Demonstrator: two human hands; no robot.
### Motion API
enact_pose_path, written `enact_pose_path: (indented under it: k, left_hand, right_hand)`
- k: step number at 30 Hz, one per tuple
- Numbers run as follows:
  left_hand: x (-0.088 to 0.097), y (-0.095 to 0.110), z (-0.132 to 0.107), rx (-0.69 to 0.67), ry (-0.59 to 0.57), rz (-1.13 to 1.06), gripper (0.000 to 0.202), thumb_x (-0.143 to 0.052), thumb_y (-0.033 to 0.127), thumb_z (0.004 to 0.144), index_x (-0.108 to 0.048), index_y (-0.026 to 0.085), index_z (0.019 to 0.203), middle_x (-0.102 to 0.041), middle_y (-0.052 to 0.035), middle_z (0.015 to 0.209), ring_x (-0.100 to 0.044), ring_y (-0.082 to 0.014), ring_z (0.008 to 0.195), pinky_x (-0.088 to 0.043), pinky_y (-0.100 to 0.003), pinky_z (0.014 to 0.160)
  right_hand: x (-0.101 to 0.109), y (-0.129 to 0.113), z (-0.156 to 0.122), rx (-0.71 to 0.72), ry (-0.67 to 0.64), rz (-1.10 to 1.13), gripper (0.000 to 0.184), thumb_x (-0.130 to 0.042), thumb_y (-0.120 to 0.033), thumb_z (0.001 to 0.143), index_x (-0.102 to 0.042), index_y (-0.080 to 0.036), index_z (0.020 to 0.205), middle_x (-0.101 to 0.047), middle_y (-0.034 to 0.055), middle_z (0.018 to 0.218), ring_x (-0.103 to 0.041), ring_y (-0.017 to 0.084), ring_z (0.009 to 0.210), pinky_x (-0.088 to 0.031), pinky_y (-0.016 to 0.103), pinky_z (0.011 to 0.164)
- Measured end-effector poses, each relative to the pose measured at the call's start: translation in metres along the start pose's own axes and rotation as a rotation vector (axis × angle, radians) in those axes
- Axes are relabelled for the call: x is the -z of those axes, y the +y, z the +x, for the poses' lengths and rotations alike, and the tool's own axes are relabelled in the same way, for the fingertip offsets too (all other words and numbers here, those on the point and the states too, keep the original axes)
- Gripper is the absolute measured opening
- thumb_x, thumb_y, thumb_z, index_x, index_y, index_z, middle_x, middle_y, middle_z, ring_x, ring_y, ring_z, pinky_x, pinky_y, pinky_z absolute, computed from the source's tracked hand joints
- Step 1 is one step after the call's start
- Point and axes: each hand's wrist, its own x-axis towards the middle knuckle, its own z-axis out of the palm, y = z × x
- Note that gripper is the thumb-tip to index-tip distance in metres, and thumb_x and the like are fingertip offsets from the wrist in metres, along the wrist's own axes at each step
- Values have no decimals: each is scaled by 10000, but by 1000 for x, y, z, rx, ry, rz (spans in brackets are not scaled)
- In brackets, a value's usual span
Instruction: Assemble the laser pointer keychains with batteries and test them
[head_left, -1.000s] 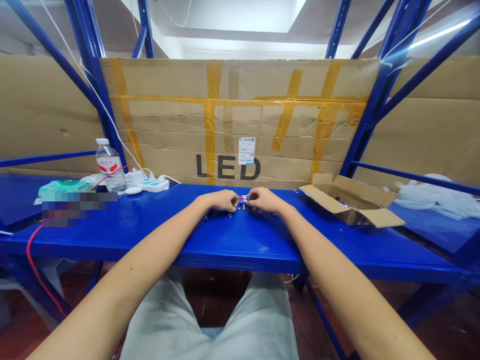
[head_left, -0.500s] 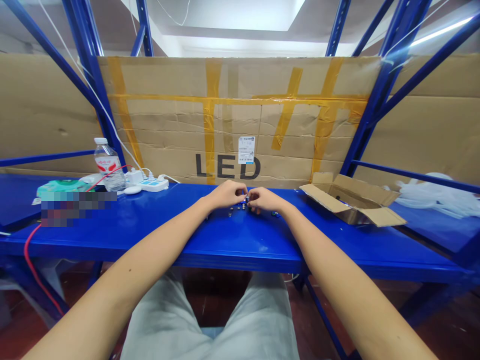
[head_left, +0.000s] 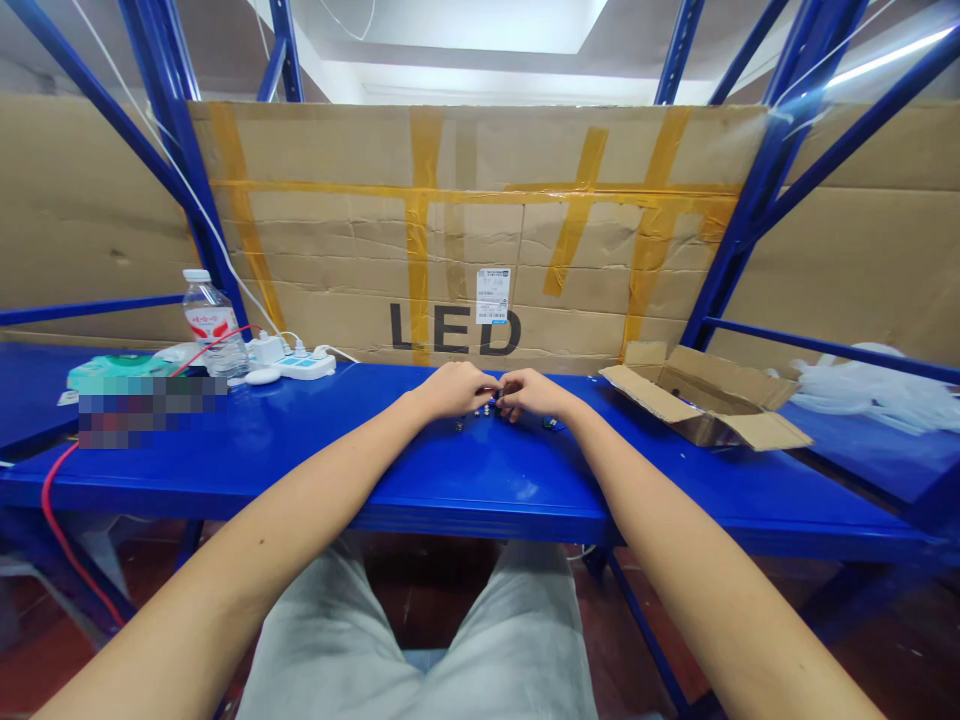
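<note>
My left hand (head_left: 457,389) and my right hand (head_left: 531,394) meet fingertip to fingertip over the blue table (head_left: 480,480). Both have their fingers bent into a pinch. Whatever lies between the fingertips is small, dark and mostly covered, so its kind cannot be told. Just below the fingers, several tiny metallic pieces (head_left: 460,427) lie on the tabletop. Close by my right wrist is a small green and dark piece (head_left: 553,424), flat on the table.
An open cardboard box (head_left: 712,400) stands to the right, its flaps spread. On the left are a water bottle (head_left: 214,325), a white power strip (head_left: 306,366) and a green packet (head_left: 120,372). A large cardboard panel (head_left: 337,260) rises behind the table between blue metal posts.
My left fingers have come slightly closer to my right ones, covering more of the small pieces. The view has shifted a little.
</note>
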Motion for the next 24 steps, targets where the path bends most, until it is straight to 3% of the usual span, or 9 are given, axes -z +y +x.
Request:
enact_pose_path:
  k: [6, 15, 21, 24]
  left_hand:
    - [7, -9, -2, 64, 18, -187, 283, -522, 219, 829, -757, 216, 986, -752, -51, 912, -651, -171, 808, -428, -249, 728]
    - [6, -29, -9, 174, -364, -293, 258, -631, 195, 696, -768, 208, 915, -745, -50, 860, -639, -174, 738, -442, -256, 661]
    - [0, -25, -6, 206, -351, -300, 155, -676, 149, 664, -752, 183, 794, -711, -36, 729, -616, -152, 667, -433, -234, 624]
    - [-2, -24, -5, 214, -346, -277, 95, -689, 141, 667, -722, 174, 750, -684, -29, 693, -594, -144, 642, -414, -230, 599]
  right_hand:
    - [7, 6, 2, 46, 5, -156, 185, -625, -58, 623, -661, -161, 772, -657, -16, 640, -610, 120, 545, -501, 211, 549]
    - [8, 7, 2, 60, -35, -225, 190, -623, -52, 631, -656, -169, 777, -674, -15, 661, -610, 123, 559, -494, 209, 542]
    - [7, -4, -2, 41, 56, 8, 128, -709, -170, 727, -611, -137, 804, -681, 30, 660, -645, 142, 567, -551, 251, 564]
    - [7, -4, -4, -25, 0, -4, 144, -728, -175, 729, -595, -139, 770, -688, 44, 655, -651, 145, 569, -555, 250, 547]
